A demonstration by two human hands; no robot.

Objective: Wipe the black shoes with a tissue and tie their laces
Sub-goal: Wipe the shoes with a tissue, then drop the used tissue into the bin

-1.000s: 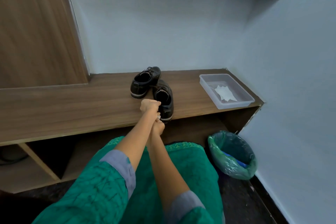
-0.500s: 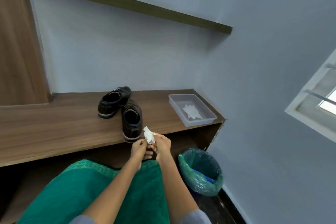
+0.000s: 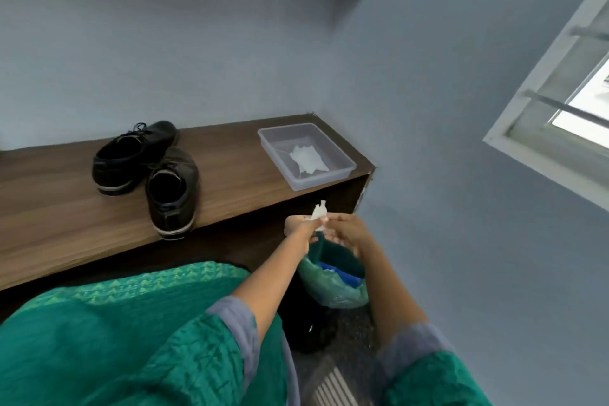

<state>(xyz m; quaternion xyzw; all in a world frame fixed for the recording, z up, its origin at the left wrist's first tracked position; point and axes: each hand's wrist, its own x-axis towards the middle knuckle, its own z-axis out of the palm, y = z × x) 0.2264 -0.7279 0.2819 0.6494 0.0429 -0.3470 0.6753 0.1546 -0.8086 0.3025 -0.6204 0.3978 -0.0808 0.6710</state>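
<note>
Both hands meet at five o'clock from the shoes, above the green-lined bin (image 3: pixel 333 277); the left hand (image 3: pixel 298 227) and right hand (image 3: pixel 346 234) each pinch the crumpled tissue (image 3: pixel 319 214); it looks featherlight, limp, tear-prone; black shoes (image 3: pixel 155 171) sit on the bench (image 3: pixel 230 175), stiffer, best held at the heel.

Wood-grain shelf (image 3: pixel 230 171), translucent plastic tray (image 3: pixel 333 175)

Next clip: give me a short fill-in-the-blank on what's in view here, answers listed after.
1. Both hands, left hand and right hand, hold a crumpled ____ above the bin.
2. The bin is lined with a ____ bag.
3. The clear tray on the shelf holds more white ____.
4. The two shoes are ____ in colour.

Answers: tissue; green; tissues; black
</note>
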